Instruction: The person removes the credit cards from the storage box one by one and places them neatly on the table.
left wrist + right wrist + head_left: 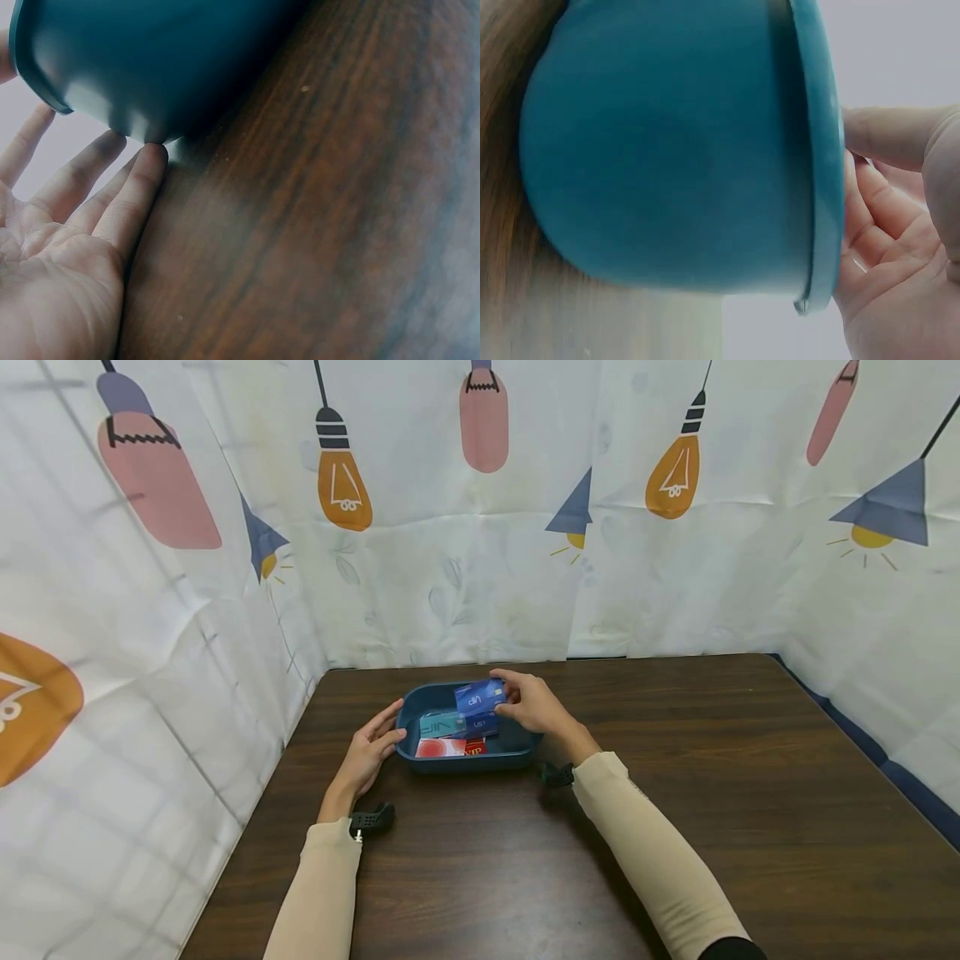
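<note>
A dark teal plastic bin [450, 766] stands on the table with several cards lying inside it. Among them are a teal card [441, 725], a darker blue card [483, 725] and a red and white card [441, 747]. Above these, my right hand [531, 702] pinches a blue card [480, 697] with upside-down lettering between thumb and fingers. My left hand [367, 756] rests against the bin's left end; in the left wrist view its fingertips [154, 154] touch the outer wall, fingers fairly straight. In the right wrist view the bin wall [667, 150] hides the cards.
The brown wooden table [712, 777] extends to the right and in front of the bin. A printed white curtain [465, 585] hangs behind the table and on both sides. Each wrist wears a black band, such as the left wristband [371, 820].
</note>
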Available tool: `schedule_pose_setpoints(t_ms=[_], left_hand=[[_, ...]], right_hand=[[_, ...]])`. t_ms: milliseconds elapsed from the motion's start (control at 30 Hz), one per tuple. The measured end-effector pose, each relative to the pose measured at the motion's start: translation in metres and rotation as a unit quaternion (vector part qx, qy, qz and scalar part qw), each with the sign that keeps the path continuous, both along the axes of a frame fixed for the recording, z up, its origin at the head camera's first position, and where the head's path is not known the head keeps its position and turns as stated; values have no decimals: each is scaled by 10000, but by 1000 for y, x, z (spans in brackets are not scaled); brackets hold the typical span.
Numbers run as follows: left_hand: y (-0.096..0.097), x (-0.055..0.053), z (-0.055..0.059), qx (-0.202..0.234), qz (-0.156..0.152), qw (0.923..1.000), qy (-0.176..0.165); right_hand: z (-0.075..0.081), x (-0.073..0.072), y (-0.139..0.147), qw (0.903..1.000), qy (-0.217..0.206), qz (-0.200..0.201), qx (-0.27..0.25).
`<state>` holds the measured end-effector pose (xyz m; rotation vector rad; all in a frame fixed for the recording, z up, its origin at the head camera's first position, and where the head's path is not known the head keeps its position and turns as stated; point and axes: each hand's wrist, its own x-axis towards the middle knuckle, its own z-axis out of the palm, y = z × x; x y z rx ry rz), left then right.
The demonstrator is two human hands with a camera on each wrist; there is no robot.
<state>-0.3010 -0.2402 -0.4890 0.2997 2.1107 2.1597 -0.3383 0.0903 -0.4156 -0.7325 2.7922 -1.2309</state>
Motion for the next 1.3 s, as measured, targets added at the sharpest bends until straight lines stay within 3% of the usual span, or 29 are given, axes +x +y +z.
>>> schedule_pose_setpoints(t_ms=[367,867,1300], left_hand=[[-4,4,-1,-101,48,9999,116],[-1,3,-4,16,69,10000,37],[0,1,-2,-86,12,9999,63]], right_hand=[[-8,2,24,9993,64,-127,-356],[-2,1,67,9955,32,-365,-871],[-11,-4,109,9947,-82,-645,-801]])
